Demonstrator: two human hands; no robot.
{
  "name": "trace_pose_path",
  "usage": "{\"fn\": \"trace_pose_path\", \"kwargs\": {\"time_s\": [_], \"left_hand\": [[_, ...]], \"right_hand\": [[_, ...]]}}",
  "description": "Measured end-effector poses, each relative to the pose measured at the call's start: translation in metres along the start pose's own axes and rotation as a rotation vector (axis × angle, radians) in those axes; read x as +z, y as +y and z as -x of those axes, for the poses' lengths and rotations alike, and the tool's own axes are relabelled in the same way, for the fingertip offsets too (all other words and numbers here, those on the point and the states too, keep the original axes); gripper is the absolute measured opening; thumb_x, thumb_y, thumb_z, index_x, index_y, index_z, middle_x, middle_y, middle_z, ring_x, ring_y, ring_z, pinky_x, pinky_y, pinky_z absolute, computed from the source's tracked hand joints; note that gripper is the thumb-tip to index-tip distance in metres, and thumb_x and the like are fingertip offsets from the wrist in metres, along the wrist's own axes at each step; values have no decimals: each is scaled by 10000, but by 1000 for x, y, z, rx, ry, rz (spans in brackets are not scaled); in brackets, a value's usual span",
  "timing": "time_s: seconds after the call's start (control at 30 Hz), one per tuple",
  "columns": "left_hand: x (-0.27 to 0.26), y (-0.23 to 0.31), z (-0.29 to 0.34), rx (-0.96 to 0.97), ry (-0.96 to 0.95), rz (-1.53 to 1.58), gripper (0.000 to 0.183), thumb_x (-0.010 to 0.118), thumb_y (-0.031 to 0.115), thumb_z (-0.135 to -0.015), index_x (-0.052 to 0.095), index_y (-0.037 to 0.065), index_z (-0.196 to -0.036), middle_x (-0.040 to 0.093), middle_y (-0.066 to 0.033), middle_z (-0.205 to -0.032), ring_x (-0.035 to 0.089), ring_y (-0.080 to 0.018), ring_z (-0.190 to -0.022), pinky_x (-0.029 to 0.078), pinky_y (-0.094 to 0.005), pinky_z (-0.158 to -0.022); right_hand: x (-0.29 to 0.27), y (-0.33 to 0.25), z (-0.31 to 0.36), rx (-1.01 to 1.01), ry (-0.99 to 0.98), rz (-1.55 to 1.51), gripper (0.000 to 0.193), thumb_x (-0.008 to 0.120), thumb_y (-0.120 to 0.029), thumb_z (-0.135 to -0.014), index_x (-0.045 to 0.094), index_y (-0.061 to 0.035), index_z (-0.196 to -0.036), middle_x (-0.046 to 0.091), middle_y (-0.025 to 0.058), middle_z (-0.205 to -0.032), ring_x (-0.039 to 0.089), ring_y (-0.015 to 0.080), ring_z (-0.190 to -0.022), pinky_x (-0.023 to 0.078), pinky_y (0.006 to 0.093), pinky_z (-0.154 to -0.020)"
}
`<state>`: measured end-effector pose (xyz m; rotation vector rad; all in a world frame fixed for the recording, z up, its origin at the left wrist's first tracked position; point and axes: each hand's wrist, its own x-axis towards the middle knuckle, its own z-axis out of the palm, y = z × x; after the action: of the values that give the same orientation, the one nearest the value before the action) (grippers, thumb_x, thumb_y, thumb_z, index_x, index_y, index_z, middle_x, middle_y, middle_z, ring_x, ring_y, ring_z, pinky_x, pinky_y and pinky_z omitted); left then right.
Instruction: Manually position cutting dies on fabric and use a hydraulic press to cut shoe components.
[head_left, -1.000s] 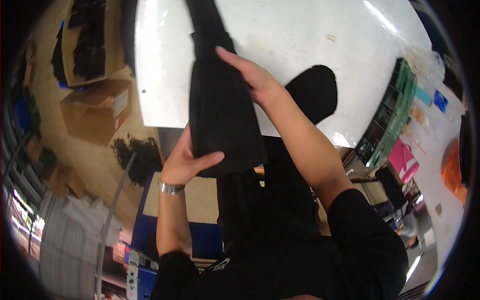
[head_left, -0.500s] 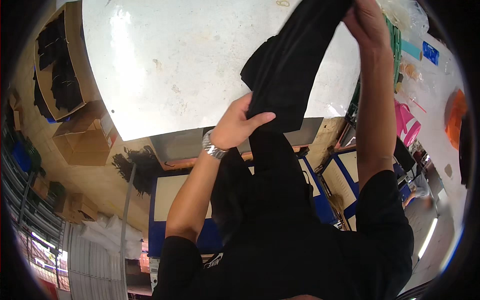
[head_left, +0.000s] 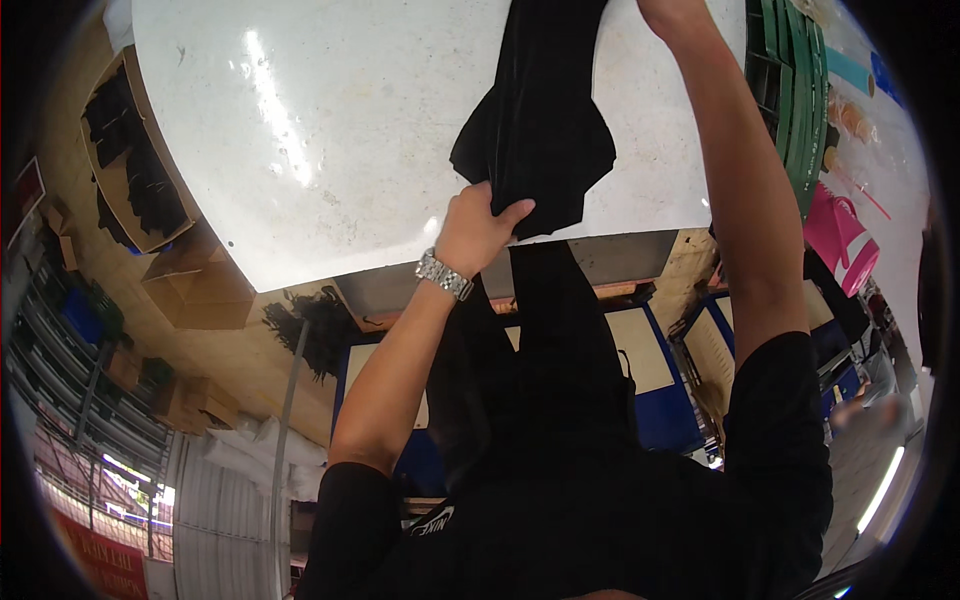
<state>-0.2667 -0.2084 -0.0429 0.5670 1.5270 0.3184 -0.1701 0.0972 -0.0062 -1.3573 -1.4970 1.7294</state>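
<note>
A long piece of black fabric lies over the white tabletop, running from the far edge of the view to the table's near edge. It is narrow at the far end and flares out on both sides near me. My left hand, with a metal watch above it, pinches the fabric's near left corner, thumb on top. Reaching far to the right of the cloth, my right hand is cut off by the upper edge of the view. Its fingers are out of sight, so I cannot tell whether it holds the cloth.
Left of the table stands a cardboard box holding dark pieces, with an open carton beside it. Green slats and a pink bag are on the right. A person is in the right background.
The fabric has come down from a raised, slanting hold and now lies straighter and flatter on the table, its right flare showing. My right hand has moved left and farther away.
</note>
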Motion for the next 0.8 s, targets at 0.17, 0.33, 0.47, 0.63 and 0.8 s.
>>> {"fn": "trace_pose_path", "kwargs": {"time_s": [0.17,0.33,0.47,0.63,0.8], "left_hand": [[-28,69,18,-46,96,-811,376,719,340,-926,712,-35,-927,712,-186,-756,736,-173,-777,544,-318,-607],[-32,87,-34,316,-5,208,621,532,566,-988,656,4,-1223,725,-192,-1099,721,-296,-1012,590,-394,-839],[-46,95,-59,-50,-218,976,994,180,789,-944,635,-69,-1158,716,-206,-1114,718,-300,-932,558,-414,-869],[-53,88,-64,-99,-292,1088,1116,147,871,-884,642,-87,-1173,721,-192,-1047,691,-264,-956,542,-401,-898],[-48,82,-64,-60,-289,1083,1054,211,808,-936,576,-121,-1276,667,-246,-1208,653,-304,-1125,510,-428,-1005]], "right_hand": [[5,-27,13,40,93,86,628,708,-40,-907,386,127,-1420,698,180,-1101,677,216,-1015,541,296,-903],[6,-49,60,21,-23,73,748,719,-80,-910,289,30,-1512,683,195,-1146,674,229,-1020,549,312,-901],[-5,-42,131,19,-137,14,762,762,-84,-874,334,-47,-1504,686,143,-1163,676,225,-1031,549,331,-917],[0,42,240,-337,-231,540,796,764,24,-807,360,-33,-1489,609,188,-1296,624,298,-1169,544,372,-938],[16,132,299,-405,-537,747,613,680,-56,-859,473,-84,-1435,607,142,-1324,545,296,-1307,355,498,-1163]]}}
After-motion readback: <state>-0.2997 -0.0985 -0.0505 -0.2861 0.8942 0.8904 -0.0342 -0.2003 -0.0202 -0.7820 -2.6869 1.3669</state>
